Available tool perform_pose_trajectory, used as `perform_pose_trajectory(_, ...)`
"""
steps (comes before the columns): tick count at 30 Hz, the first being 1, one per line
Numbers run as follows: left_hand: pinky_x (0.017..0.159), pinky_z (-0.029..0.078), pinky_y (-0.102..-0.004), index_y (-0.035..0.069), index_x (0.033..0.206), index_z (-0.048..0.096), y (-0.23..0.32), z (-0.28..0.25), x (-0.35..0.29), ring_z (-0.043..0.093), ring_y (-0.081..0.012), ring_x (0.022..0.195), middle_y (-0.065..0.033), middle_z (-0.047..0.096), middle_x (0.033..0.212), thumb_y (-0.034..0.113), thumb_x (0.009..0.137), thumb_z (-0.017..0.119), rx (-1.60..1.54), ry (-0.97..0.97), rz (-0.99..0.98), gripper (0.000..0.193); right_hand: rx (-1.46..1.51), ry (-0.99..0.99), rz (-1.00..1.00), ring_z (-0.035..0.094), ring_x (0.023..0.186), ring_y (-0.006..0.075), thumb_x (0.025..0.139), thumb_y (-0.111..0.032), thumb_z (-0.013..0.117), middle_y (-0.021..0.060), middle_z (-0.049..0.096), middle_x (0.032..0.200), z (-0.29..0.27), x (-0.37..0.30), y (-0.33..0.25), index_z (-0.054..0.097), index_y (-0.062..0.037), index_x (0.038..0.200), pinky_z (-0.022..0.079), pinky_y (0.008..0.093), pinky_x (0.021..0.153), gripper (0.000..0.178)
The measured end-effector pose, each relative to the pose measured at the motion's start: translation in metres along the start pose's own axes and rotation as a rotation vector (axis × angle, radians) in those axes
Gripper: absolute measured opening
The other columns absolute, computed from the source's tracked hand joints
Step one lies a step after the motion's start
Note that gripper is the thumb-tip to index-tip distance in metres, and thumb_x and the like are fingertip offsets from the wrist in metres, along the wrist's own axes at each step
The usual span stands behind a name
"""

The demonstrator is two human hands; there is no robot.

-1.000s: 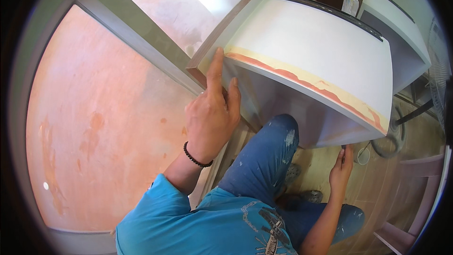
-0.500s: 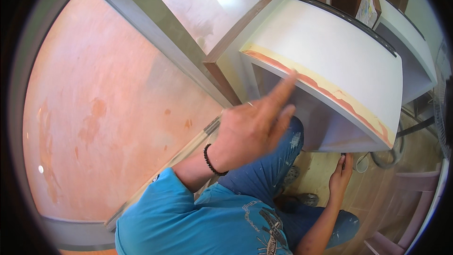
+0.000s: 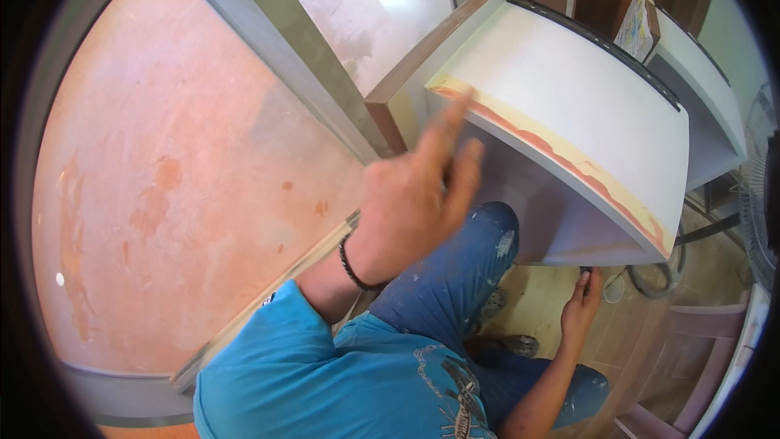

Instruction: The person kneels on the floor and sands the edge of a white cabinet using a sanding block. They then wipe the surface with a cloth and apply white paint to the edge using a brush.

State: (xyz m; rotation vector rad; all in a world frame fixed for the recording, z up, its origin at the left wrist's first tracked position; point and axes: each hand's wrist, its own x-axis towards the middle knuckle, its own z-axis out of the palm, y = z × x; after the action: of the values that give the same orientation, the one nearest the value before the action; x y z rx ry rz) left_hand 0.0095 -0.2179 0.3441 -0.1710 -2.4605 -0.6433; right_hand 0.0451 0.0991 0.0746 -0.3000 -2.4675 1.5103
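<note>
A white drawer (image 3: 585, 106) with a brown front panel (image 3: 439, 36) stands on its side before me, a black slide rail (image 3: 597, 49) along its far edge. Along the near edge runs a pale yellow strip (image 3: 569, 158) with a ragged reddish-brown border. My left hand (image 3: 410, 203) has its index finger stretched out to that strip, near the brown front; the fingertip is blurred, so contact is unclear. At the drawer's lower right corner, the fingers of my right hand (image 3: 582, 305) close round a small dark piece, mostly hidden.
A large door-like panel (image 3: 195, 179) with orange-pink patches leans at left. A second white drawer (image 3: 699, 97) stands behind at right, near a fan (image 3: 760, 171). A grey hose (image 3: 650, 283) curls on the floor beside a mauve wooden frame (image 3: 707, 321).
My left hand has slid left along the strip toward the brown front, its index finger still stretched out. My right hand stays at the drawer's lower corner. The view has shifted slightly.
</note>
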Motion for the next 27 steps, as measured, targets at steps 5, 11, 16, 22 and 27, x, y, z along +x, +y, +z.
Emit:
perform_pose_trajectory(5, 0.054, 0.052, -0.0511, 0.011, 0.160, 0.045, -0.012, 0.000, 0.011, 0.065, -0.0391, 0.053, -0.0164, 0.063, 0.059, 0.032, 0.103, 0.067, 0.171, -0.065, -0.133, 0.065, 0.037, -0.003, 0.002, 0.058, 0.135, 0.0354, 0.115, -0.016, 0.048, 0.0233, 0.059, 0.146, -0.002, -0.002, -0.010, 0.055, 0.0032, 0.147, 0.041, 0.0419, 0.117, 0.038)
perform_pose_trajectory(11, 0.053, 0.039, -0.0322, 0.010, 0.148, 0.062, -0.016, 0.005, 0.014, 0.043, -0.0113, 0.058, -0.0070, 0.050, 0.067, 0.023, 0.105, 0.070, 0.158, 0.029, -0.145, 0.045, 0.047, 0.035, -0.143, 0.054, 0.141, 0.0349, 0.116, -0.028, 0.042, 0.0226, 0.059, 0.148, 0.008, -0.001, 0.030, 0.055, 0.0012, 0.149, 0.039, 0.0426, 0.120, 0.046)
perform_pose_trajectory(16, 0.047, 0.033, -0.0317, 0.013, 0.152, 0.059, -0.031, 0.007, 0.019, 0.037, -0.0097, 0.046, -0.0016, 0.043, 0.054, 0.025, 0.109, 0.064, 0.138, 0.023, -0.089, 0.044, -0.053, 0.003, -0.073, 0.054, 0.141, 0.0388, 0.112, -0.017, 0.051, 0.0204, 0.056, 0.153, -0.007, 0.003, -0.029, 0.056, -0.0107, 0.151, 0.045, 0.0423, 0.116, 0.040)
perform_pose_trajectory(22, 0.046, 0.034, -0.0331, 0.013, 0.151, 0.058, -0.024, 0.024, 0.032, 0.043, -0.0113, 0.044, -0.0042, 0.046, 0.053, 0.033, 0.110, 0.062, 0.015, -0.007, -0.135, 0.046, -0.052, 0.058, -0.022, 0.054, 0.140, 0.0415, 0.112, -0.022, 0.049, 0.0196, 0.052, 0.156, -0.013, 0.001, -0.005, 0.055, -0.0149, 0.152, 0.047, 0.0479, 0.114, 0.041)
perform_pose_trajectory(27, 0.045, 0.034, -0.0322, 0.016, 0.151, 0.059, -0.031, 0.010, 0.031, 0.042, -0.0110, 0.045, -0.0029, 0.046, 0.054, 0.037, 0.110, 0.062, 0.035, 0.013, -0.176, 0.046, -0.062, 0.052, -0.023, 0.055, 0.139, 0.0421, 0.113, -0.024, 0.049, 0.0200, 0.053, 0.155, -0.015, -0.002, -0.026, 0.055, -0.0150, 0.151, 0.048, 0.0484, 0.113, 0.040)
